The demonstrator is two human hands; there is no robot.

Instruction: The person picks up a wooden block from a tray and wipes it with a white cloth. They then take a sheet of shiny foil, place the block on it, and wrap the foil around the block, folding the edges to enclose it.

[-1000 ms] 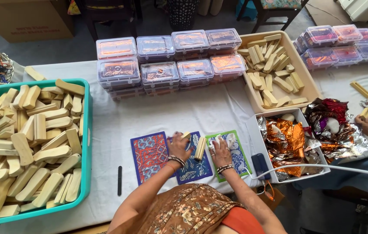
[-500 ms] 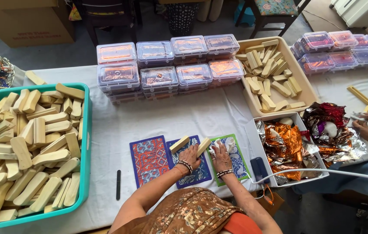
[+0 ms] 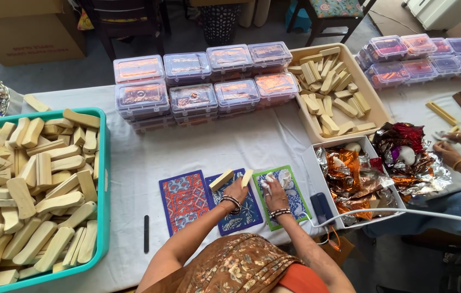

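White-covered table (image 3: 252,146) fills the frame, and we start big: at the left edge a teal tub (image 3: 103,179) heaped with pale wooden blocks (image 3: 29,190). Across the upper middle, two rows of clear lidded boxes (image 3: 203,81), stacked, and a second batch of them (image 3: 425,54) in the upper right. Between the two, a beige tray (image 3: 374,100) with more wooden pieces lying loose in it. Below that, right of centre, a white box (image 3: 314,176) stuffed with orange and silver foil (image 3: 350,176).

Down to the centre now: three patterned cards side by side, red card (image 3: 184,198), blue card (image 3: 244,214), green card (image 3: 295,201).

Left hand (image 3: 236,191) is over the blue card, fingers closed around two small wooden blocks (image 3: 230,179) that stick up out of its grip, tilted. Right hand (image 3: 275,190) rests on the green card, closed on something white and crumpled (image 3: 268,183), possibly a cloth or tissue; hard to tell from up here.

At the right edge, another person's hands (image 3: 455,146) work near the loose foil. Smallest: a thin dark stick (image 3: 146,233) lying on the cloth in the lower left.
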